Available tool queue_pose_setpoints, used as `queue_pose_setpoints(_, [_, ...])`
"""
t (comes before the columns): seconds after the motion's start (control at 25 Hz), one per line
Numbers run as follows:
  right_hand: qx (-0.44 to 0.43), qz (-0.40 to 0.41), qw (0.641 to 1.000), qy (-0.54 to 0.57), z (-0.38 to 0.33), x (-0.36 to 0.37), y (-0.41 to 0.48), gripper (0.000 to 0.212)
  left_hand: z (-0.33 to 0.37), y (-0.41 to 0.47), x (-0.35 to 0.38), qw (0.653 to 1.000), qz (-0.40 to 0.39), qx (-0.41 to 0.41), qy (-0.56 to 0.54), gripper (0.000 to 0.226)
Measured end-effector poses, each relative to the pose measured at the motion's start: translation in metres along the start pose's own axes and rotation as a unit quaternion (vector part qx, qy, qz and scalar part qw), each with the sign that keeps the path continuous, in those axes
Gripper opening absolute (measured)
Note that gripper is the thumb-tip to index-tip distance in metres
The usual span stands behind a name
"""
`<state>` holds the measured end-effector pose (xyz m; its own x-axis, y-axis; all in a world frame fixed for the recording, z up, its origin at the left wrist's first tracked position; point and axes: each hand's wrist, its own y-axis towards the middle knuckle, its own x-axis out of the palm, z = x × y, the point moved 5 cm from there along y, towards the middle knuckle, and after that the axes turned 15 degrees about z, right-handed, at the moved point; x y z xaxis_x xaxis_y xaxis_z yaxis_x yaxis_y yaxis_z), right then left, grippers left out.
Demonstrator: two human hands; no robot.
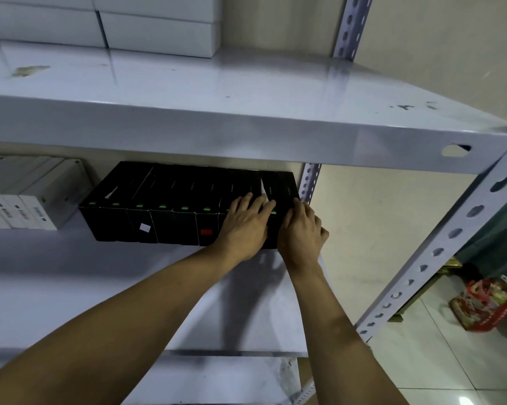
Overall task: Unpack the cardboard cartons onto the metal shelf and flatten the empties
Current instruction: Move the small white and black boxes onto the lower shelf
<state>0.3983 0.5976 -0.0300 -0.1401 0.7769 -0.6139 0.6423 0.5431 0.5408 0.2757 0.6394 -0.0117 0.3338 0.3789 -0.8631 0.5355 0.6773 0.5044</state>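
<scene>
Both arms are out in front, reaching up and forward. The left forearm (129,317) comes in from the lower left, bare, wrist straight. The left hand (243,226) lies palm down with its back to the camera, its fingers (264,204) stretched forward and slightly fanned. The right forearm (334,331) rises from the bottom edge. The right hand (302,232) sits just right of the left hand, nearly touching it. Its fingers are held together, gently bent, tips pointing away, and the thumb (323,231) juts out to the right. The right palm is hidden, so whether it grips can't be read.
</scene>
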Motion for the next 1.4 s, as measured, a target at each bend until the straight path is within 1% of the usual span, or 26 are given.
queue_pose_setpoints(0.12, [0.003, -0.006, 1.0, 0.014, 0.006, -0.004, -0.011, 0.043, 0.003, -0.01, -0.007, 1.0, 0.011, -0.018, 0.004, 0.064])
queue_pose_setpoints(0.44, [0.026, -0.027, 0.998, 0.055, 0.006, -0.025, -0.037, 0.053, -0.002, -0.045, -0.027, 0.995, 0.025, -0.074, -0.063, 0.059])
queue_pose_setpoints(0.64, [0.0, 0.005, 0.993, 0.116, 0.0, -0.04, -0.06, 0.041, -0.007, -0.063, -0.046, 0.984, 0.056, -0.118, -0.119, 0.041])
queue_pose_setpoints(0.76, [-0.022, 0.0, 0.989, 0.147, -0.006, -0.043, -0.065, 0.034, -0.013, -0.075, -0.058, 0.975, 0.078, -0.155, -0.142, 0.033])
queue_pose_setpoints(0.92, [-0.027, -0.013, 0.984, 0.175, -0.021, -0.047, -0.072, 0.031, -0.021, -0.093, -0.069, 0.97, 0.1, -0.163, -0.151, 0.028])
queue_pose_setpoints(1.08, [-0.033, -0.048, 0.974, 0.22, -0.043, -0.045, -0.086, 0.03, -0.039, -0.111, -0.075, 0.965, 0.107, -0.191, -0.143, 0.03])
queue_pose_setpoints(1.24, [-0.041, -0.094, 0.967, 0.234, -0.066, -0.038, -0.102, 0.029, -0.061, -0.129, -0.085, 0.957, 0.105, -0.239, -0.126, 0.032])
queue_pose_setpoints(1.4, [-0.053, -0.133, 0.96, 0.242, -0.094, -0.027, -0.121, 0.031, -0.081, -0.152, -0.097, 0.952, 0.108, -0.258, -0.123, 0.029])
